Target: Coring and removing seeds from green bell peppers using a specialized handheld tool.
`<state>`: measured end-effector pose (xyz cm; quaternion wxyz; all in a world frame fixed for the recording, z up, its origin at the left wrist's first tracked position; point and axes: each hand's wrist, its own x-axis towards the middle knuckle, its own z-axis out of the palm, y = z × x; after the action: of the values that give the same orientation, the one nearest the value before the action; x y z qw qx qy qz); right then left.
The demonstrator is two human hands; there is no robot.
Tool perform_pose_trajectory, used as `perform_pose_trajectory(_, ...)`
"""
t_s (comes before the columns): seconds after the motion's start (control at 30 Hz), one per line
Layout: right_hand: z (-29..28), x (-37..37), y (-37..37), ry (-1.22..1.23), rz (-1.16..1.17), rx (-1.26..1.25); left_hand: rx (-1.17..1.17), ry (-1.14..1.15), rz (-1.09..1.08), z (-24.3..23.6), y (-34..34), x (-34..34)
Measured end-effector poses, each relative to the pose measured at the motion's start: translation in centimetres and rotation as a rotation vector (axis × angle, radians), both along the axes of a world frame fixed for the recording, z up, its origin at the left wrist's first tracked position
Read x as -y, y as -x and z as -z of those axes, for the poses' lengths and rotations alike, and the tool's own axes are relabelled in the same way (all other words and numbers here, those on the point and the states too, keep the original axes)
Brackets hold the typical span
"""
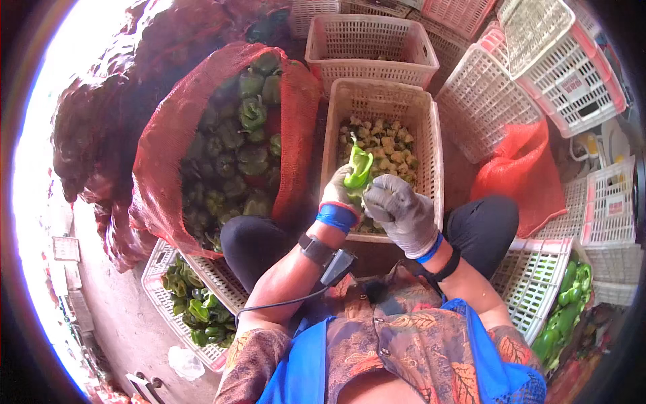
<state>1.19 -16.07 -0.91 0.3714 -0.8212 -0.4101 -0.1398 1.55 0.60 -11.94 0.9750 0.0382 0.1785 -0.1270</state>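
In my gloved left hand [338, 187] is a light green pepper [358, 172], held upright over a white plastic crate [434, 148] of small pale pepper cores [389, 145]. My gloved right hand [393, 209] is curled at the pepper's lower end, its fingers closed on it; the fingertips are partly hidden. Left of the crate, a red mesh sack [161, 161] lies open, full of dark green peppers [229, 135].
Crates of green peppers flank me at lower left [165, 296] and lower right [511, 283]. Another crate [370, 71] sits beyond the middle one. More crates [565, 81] are stacked at right, with a red sack [511, 182]. Dark red sacks [108, 135] are piled at far left.
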Motion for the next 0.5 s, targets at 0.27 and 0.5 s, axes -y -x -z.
perform_pose_trajectory(0.27, 2.1, -1.6, -1.2, 0.468, -0.046, -0.169, -0.108, -0.486, -0.152, 1.9, 0.2, 0.7)
perform_pose_trajectory(0.5, 3.4, -1.8, -2.6, 0.101, -0.160, -0.086, -0.006, -0.671, -0.128, 1.3, 0.1, 0.2)
